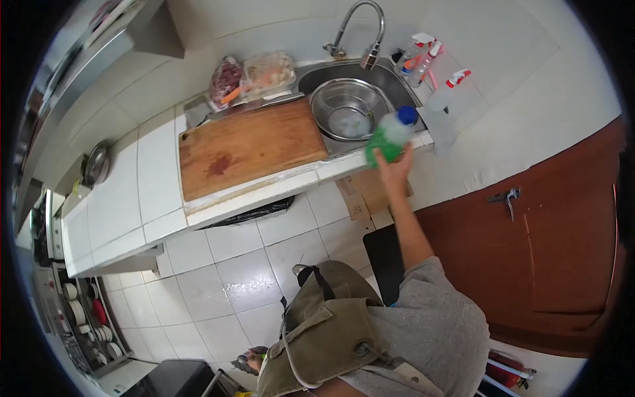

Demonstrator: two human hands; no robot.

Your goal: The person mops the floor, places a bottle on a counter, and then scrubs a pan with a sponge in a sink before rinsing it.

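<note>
the right hand curls around a green bottle, just right of the metal bowl. it may be squishy and slippery, so hold its middle. left hand, far from bowl: can't tell.

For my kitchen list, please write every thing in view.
sink: one, silver, upper middle
tap: one, silver, above sink
bowl: one, silver, at sink
bottle: one, green, blue-capped, by sink
spray bottles: three, clear, right of sink
board: one, brown, left of sink
knife: one, grey, behind board
tub: one, clear, behind board
bag: one, dark red, beside tub
door: one, brown, right
plates: several, white, lower left
apron: one, olive, bottom
sleeve: one, grey, lower right
right hand: one, bare, around bottle
</note>
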